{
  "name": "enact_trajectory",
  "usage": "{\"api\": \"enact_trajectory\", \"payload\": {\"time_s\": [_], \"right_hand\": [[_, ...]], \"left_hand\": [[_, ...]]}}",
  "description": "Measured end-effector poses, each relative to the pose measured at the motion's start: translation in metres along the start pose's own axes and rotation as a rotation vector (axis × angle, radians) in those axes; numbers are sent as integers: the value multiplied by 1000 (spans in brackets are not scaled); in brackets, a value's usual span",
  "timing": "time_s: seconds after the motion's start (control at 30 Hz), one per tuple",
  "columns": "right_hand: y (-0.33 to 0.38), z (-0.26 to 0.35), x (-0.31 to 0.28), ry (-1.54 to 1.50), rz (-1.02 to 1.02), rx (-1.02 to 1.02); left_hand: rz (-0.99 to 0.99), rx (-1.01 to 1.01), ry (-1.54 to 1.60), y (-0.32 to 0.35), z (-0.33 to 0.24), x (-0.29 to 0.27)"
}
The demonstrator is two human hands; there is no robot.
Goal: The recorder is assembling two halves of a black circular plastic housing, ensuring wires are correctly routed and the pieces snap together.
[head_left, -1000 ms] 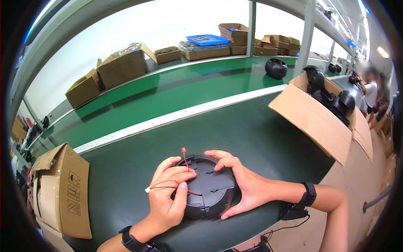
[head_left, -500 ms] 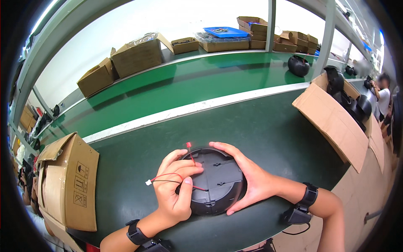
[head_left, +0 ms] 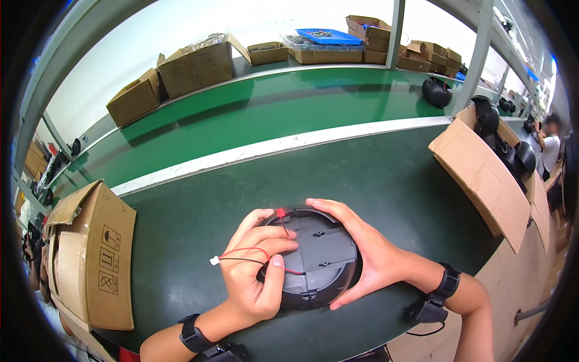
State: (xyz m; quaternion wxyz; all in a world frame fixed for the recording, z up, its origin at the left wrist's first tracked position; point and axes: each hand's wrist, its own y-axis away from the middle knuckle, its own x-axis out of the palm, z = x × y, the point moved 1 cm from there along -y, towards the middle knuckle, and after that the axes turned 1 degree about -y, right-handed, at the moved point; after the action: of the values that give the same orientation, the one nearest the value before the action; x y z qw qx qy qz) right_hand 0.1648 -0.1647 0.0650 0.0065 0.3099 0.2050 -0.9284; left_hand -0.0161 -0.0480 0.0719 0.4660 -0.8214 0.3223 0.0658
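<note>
Round black housing (head_left: 322, 248) over the near part of the dark green counter (head_left: 181, 241). Right hand (head_left: 375, 260) clamped round its right side. Left hand (head_left: 252, 282) curled at its left, red-black wires (head_left: 242, 248) crossing the fingers, white connector (head_left: 215, 260) outboard; can't tell if they're pinched.

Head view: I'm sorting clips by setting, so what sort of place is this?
Probably a factory assembly line: what looks like a green conveyor belt runs beyond the dark green workbench, an open cardboard box holds black plastic shells, and a round black housing is being handled at the bench.
</note>
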Motion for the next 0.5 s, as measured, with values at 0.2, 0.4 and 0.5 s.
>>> {"api": "enact_trajectory", "payload": {"time_s": [0.2,0.4,0.5], "right_hand": [[4,-11,11,-341,-17,18],[-6,-16,28,-799,-480,250],[-6,-16,30,-787,-480,127]], "left_hand": [[-26,-15,-42,4,-1,-1],[-115,-64,238,15,11,12],[-134,-47,249,14,8,16]]}}
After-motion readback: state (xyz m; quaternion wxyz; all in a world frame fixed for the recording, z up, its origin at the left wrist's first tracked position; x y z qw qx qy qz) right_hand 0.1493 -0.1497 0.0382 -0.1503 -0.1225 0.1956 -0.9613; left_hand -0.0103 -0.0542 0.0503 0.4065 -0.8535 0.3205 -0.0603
